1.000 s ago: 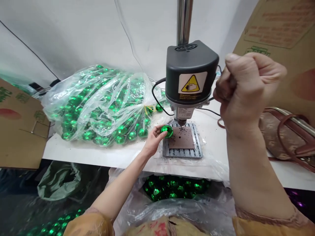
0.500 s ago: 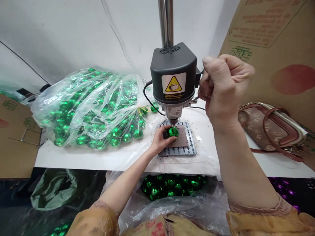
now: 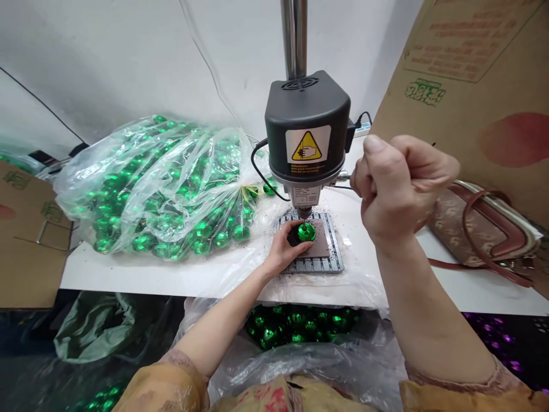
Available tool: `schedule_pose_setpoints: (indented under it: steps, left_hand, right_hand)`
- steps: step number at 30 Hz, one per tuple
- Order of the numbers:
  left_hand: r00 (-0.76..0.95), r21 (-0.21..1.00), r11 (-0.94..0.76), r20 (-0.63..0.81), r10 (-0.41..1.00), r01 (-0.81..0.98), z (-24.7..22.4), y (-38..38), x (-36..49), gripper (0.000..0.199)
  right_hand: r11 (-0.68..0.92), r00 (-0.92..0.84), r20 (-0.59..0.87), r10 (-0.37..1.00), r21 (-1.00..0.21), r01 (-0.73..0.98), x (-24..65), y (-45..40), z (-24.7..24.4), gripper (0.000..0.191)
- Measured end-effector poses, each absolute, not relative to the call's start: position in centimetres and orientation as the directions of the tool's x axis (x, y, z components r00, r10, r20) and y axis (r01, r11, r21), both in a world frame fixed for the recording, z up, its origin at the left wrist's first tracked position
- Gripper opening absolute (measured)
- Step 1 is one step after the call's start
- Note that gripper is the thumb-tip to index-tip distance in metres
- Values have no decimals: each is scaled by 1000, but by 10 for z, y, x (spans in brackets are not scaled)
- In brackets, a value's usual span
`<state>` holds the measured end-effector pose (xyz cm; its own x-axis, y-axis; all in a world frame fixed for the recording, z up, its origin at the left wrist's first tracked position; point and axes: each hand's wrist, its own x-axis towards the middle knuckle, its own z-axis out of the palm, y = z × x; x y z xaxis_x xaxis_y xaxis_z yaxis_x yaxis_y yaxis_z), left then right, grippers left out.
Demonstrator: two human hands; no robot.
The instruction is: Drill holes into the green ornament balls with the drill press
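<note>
A black-topped drill press (image 3: 307,123) with a yellow warning label stands on a chrome column. Under its bit sits a shiny green faceted ball (image 3: 306,232), on a brownish pad (image 3: 321,246) over the slotted metal base (image 3: 337,264). My left hand (image 3: 286,247) grips the ball from its left side, thumb in front and fingers behind. The bit's tip meets the top of the ball. To the right of the drill head my right hand (image 3: 394,189) is closed in a fist around the end of the feed lever (image 3: 343,177), most of which the fist hides.
A clear plastic bag (image 3: 163,189) full of green balls lies left on the white table (image 3: 141,278). Below the front edge, an open bag (image 3: 300,326) holds more. A patterned handbag (image 3: 484,229) and a cardboard box (image 3: 467,103) stand right. Dark shavings surround the base.
My right hand has come down and slightly to the right, with the lever. My left hand still holds the ball under the bit. The view has shifted a little.
</note>
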<state>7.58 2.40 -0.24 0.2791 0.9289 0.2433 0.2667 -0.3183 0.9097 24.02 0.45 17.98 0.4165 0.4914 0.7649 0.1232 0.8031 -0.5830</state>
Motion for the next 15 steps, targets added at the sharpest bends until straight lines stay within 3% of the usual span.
schedule_pose_setpoints:
  steps: [15]
  left_hand:
    - [285, 911, -327, 253, 924, 251, -6, 25, 74, 58]
  right_hand:
    - [896, 420, 829, 369, -438, 77, 238, 1, 153, 50]
